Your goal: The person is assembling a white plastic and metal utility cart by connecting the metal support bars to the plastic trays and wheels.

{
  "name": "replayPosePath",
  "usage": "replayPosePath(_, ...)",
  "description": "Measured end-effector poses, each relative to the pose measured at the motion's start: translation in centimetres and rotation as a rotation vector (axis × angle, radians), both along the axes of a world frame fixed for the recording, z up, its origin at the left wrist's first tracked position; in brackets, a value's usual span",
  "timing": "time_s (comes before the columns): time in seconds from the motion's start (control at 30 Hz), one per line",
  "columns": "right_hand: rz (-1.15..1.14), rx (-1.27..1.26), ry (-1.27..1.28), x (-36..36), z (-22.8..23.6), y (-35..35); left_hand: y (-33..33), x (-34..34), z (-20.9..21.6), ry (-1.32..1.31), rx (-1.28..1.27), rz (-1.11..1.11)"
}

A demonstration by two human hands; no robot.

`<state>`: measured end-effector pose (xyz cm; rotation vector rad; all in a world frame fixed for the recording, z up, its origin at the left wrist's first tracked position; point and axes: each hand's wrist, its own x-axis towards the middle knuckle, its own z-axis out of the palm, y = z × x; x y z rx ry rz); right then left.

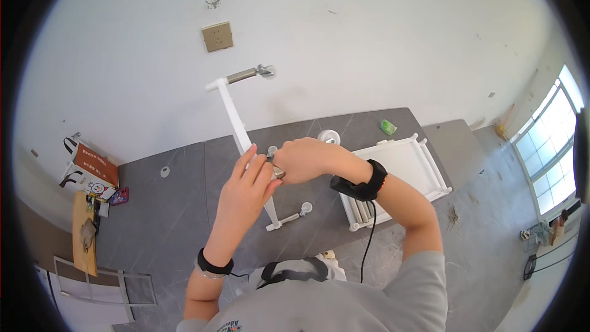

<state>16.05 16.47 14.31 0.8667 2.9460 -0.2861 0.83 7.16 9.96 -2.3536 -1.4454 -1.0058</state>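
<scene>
The person's left hand (243, 189) was closed around the middle of a white frame (232, 114), fingers wrapped over the long bar. The right hand (302, 158) was curled just beside it, gripping a short metal piece (279, 173) that the fingers mostly hid; whether this piece was seated in the bar could not be told. The frame slanted over the grey table (178, 209), its far end appearing in front of the wall; whether its near end touched the tabletop was unclear. At the far end a metal leg (241, 76) with a caster (266, 71) pointed right, and at the near end another caster (306, 208) stuck out the same way.

To the right, under the right forearm, lay a white tray-like part (409, 166) with raised rails, and several metal tubes (363, 211) sat at its left side. Beyond the right hand stood a round white object (329, 137), and a green packet (388, 127) lay near the table's far edge. Well apart on the left were a red-and-white bag (93, 169) and a phone (120, 195).
</scene>
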Motion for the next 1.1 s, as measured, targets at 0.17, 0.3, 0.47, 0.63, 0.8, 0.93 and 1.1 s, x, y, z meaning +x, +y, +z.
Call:
replayPosePath(0.17, -0.017, 0.152, 0.096, 0.3, -1.1, -0.8, 0.6, -0.2, 0.4, -0.028, 0.005, 0.0)
replayPosePath(0.3, -0.035, 0.326, 0.251, 0.6, -3.3, -0.5, 1.1, -0.2, 0.3, -0.036, 0.012, -0.015)
replayPosePath(0.47, 0.001, 1.105, 0.616, 0.0, -6.1, -0.2, 1.0, -0.7, 0.0, 0.031, 0.026, 0.009)
replayPosePath(0.63, 0.065, 0.76, 0.62, 0.5, -4.8, -0.5, 0.9, -0.7, -0.2, 0.099, 0.054, 0.029)
replayPosePath(0.8, 0.121, 0.368, 0.599, 1.9, -0.7, 0.2, 1.3, -0.1, -0.2, 0.143, 0.096, 0.031)
replayPosePath(0.93, -0.022, 0.282, 0.138, 2.1, -1.3, 0.3, 1.5, 0.1, -0.1, 0.147, 0.114, 0.049)
replayPosePath(1.1, -0.058, 0.358, 0.206, 1.9, -2.7, -0.9, 0.8, -0.1, 0.2, -0.022, 0.013, 0.013)
